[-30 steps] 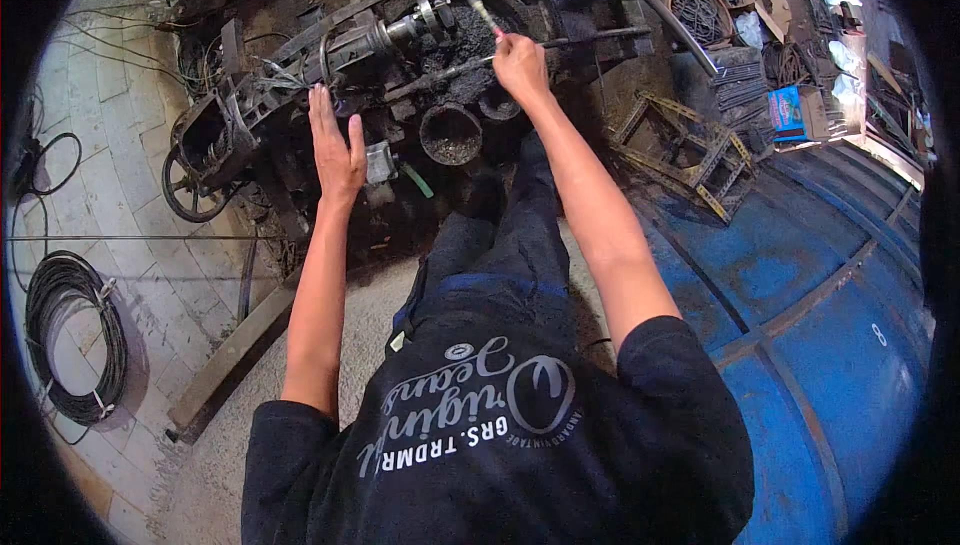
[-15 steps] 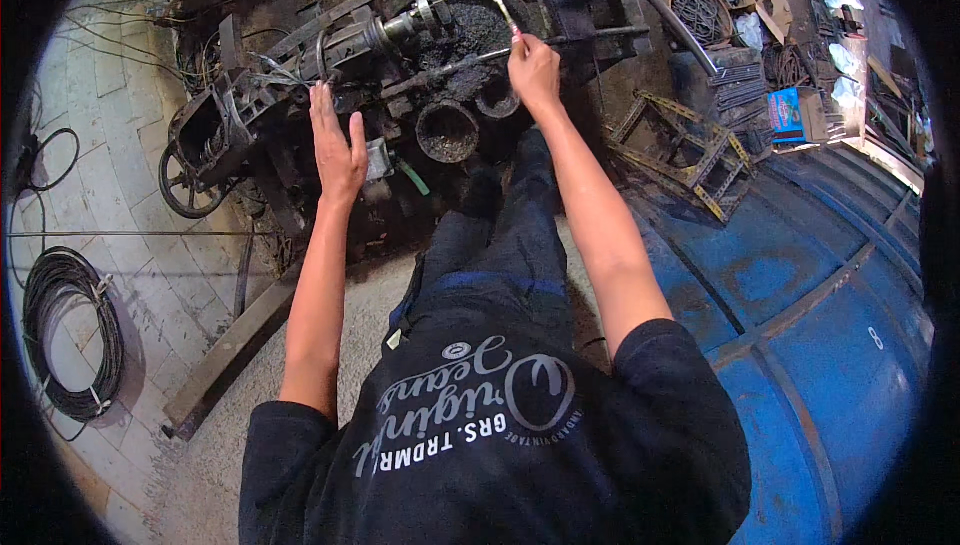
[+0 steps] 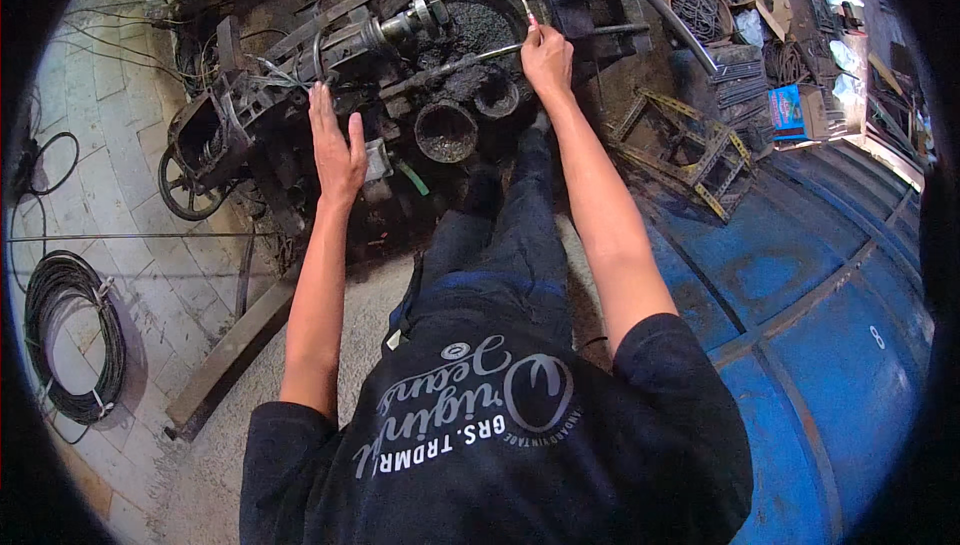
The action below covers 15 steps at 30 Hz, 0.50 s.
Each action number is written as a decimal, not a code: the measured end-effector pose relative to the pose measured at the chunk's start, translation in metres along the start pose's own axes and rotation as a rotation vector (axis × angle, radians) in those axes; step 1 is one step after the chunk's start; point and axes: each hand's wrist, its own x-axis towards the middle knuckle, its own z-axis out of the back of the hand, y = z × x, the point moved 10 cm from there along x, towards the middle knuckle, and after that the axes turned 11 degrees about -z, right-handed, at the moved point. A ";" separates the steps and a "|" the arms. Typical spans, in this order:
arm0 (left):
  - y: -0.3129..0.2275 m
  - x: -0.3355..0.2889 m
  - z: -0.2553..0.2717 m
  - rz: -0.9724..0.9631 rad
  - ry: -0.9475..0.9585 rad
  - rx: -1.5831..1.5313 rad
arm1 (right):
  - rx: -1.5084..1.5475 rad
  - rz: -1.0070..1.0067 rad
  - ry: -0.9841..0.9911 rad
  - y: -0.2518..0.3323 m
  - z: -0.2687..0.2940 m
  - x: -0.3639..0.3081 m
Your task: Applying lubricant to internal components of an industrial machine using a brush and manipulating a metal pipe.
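Right hand (image 3: 548, 61) grips a brush (image 3: 524, 1); black shirt (image 3: 570, 475) bears pale lettering (image 3: 455, 427).

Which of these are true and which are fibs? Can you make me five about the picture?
1. The right hand holds a tool. True.
2. The left hand is curled into a fist. False: its fingers are straight and its thumb stands apart.
3. A coil of cable lies at the person's left. True.
4. The big panel at the right is pink. False: it is blue.
5. The yellow frame is at the person's right. True.
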 end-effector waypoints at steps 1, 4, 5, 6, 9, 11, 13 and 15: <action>0.001 0.000 0.000 0.008 0.004 0.005 | 0.000 0.000 0.000 0.000 0.001 0.000; 0.000 0.000 0.001 -0.006 -0.003 -0.014 | -0.033 -0.027 0.006 -0.002 0.001 0.000; 0.001 -0.001 0.001 -0.005 -0.003 -0.015 | -0.043 -0.013 0.009 0.000 0.001 0.001; 0.003 -0.002 0.001 -0.001 0.000 -0.011 | -0.053 0.000 0.011 0.001 0.000 0.003; 0.005 -0.004 -0.002 0.010 0.007 -0.015 | -0.060 -0.001 0.015 -0.003 -0.001 0.004; 0.005 -0.005 -0.003 0.019 0.010 -0.021 | -0.065 0.008 0.013 -0.006 0.000 0.000; 0.002 -0.003 -0.003 0.005 0.007 -0.019 | -0.069 0.016 0.012 -0.010 0.001 -0.003; 0.002 -0.002 -0.002 0.010 0.008 -0.017 | -0.067 0.002 0.010 -0.017 0.000 -0.005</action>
